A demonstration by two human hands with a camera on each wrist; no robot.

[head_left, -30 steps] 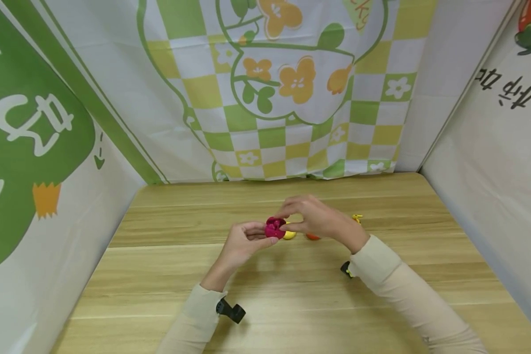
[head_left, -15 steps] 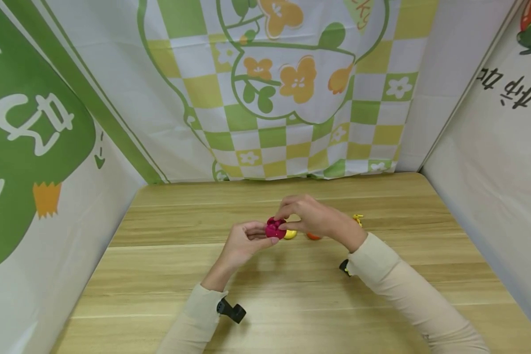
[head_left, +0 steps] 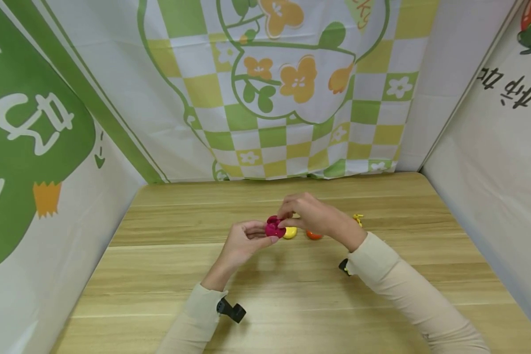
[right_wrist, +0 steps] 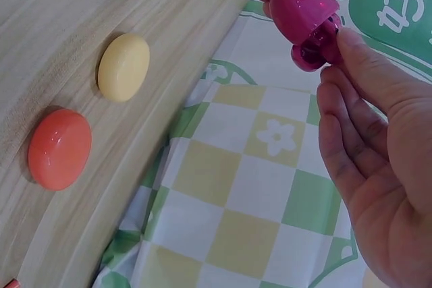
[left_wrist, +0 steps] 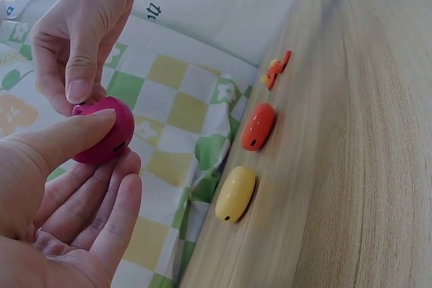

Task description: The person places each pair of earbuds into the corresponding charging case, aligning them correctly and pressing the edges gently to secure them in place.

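Observation:
My left hand holds a glossy magenta earbud case above the table, thumb on one side and fingers beneath. The lid stands open in the right wrist view, showing a shiny inside. At its mouth, the thumb and fingertips of my right hand pinch a small magenta earbud, partly hidden by the thumb. A closed yellow case and a closed orange-red case lie on the table behind the hands, each with a small dark port.
Small yellow and orange earbuds lie farther right on the wooden table. A checked, flower-printed cloth hangs at the back edge. Printed white panels stand at both sides.
The right fingers have shifted slightly at the mouth of the magenta case, and the case has tilted a little. The left hand has stayed nearly still.

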